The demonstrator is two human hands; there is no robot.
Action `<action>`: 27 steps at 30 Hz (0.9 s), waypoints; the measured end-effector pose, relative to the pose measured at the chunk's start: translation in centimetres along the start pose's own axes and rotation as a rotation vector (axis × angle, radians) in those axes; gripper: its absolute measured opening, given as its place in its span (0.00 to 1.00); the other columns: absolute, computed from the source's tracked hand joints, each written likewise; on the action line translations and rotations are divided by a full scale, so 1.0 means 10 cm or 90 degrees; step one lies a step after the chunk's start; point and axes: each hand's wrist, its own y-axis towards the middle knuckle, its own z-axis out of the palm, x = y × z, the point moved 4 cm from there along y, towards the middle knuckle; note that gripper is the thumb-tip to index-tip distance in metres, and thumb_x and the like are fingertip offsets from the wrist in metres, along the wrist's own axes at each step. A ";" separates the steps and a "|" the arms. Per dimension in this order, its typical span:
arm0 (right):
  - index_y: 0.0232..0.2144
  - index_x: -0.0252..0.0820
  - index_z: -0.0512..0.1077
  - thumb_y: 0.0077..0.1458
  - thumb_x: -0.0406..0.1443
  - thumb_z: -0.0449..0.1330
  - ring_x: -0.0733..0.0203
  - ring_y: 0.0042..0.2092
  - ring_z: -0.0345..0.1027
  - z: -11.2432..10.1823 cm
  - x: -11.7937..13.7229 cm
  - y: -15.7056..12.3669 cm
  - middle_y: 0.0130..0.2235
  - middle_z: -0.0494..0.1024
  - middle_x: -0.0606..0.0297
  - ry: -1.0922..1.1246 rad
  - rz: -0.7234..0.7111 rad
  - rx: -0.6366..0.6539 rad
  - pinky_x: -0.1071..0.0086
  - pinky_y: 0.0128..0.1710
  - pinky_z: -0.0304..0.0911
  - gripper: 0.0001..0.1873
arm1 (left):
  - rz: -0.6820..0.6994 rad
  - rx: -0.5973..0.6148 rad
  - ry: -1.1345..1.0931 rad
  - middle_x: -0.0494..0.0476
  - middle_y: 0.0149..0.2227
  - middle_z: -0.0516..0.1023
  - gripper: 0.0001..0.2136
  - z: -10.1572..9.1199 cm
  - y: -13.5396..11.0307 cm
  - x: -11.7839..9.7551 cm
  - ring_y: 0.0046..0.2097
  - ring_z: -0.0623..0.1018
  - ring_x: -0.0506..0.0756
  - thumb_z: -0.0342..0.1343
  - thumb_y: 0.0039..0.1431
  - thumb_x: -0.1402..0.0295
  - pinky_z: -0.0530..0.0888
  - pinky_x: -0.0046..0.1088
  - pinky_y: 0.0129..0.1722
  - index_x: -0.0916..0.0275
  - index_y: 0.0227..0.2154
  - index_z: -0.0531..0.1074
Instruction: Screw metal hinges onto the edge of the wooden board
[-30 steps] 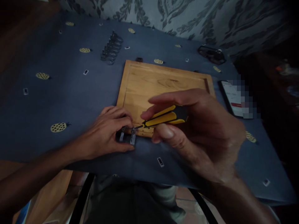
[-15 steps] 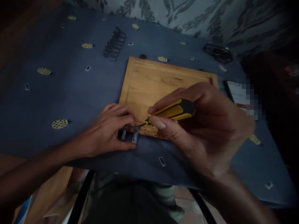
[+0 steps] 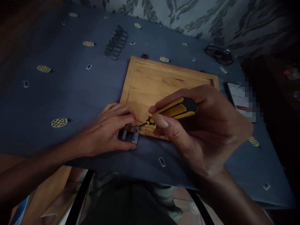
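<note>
Covering the table from edge to edge, a dark blue tablecloth (image 3: 58,93) printed with small yellow pineapples lies under everything. Far back on its left half a row of dark metal hooks (image 3: 116,43) stands in a line, well apart from both hands. Nearer, the left hand (image 3: 110,128) comes in from the lower left and rests on the cloth at the near left corner of a wooden board (image 3: 164,81). Its fingers are drawn together, thumb below and fingertips above, pinching a small metal bracket (image 3: 135,136) against the board's near edge; a second bracket (image 3: 124,134) sits just beside it, partly under the fingers. Both pieces hang down over the edge onto the cloth. The thin dark shaft of a screwdriver (image 3: 174,109) meets the top of the bracket; whether a screw sits there is too small to tell. The screwdriver slants up to the right, and its yellow and black handle is clamped in the right hand (image 3: 206,125), thumb on the near side, forefinger along the top, the other fingers wrapped round the end. Right of the board a phone (image 3: 235,97) with a lit screen lies on the cloth, partly blurred out. Behind it, near the leaf-patterned wall (image 3: 211,18), lies a dark rounded object (image 3: 219,53) too dim to make out.
</note>
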 end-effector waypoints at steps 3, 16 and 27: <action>0.36 0.51 0.74 0.56 0.39 0.76 0.64 0.25 0.72 -0.01 -0.03 0.03 0.32 0.78 0.72 0.012 0.002 0.046 0.66 0.25 0.68 0.13 | -0.009 0.017 -0.005 0.54 0.47 0.78 0.12 0.00 0.01 -0.01 0.52 0.77 0.60 0.71 0.58 0.64 0.67 0.42 0.57 0.61 0.38 0.74; 0.43 0.54 0.81 0.58 0.40 0.75 0.63 0.32 0.75 -0.02 0.05 0.09 0.43 0.83 0.69 0.084 0.059 0.091 0.66 0.29 0.73 0.11 | -0.006 0.007 -0.019 0.54 0.47 0.79 0.10 0.00 0.01 -0.01 0.53 0.78 0.61 0.71 0.58 0.66 0.67 0.42 0.57 0.61 0.37 0.75; 0.31 0.51 0.77 0.54 0.46 0.77 0.59 0.31 0.72 -0.05 0.03 0.01 0.34 0.78 0.67 -0.046 0.068 0.000 0.62 0.28 0.69 0.14 | -0.021 0.011 -0.023 0.55 0.48 0.80 0.12 0.02 0.01 0.03 0.54 0.78 0.63 0.71 0.56 0.62 0.68 0.45 0.59 0.59 0.37 0.76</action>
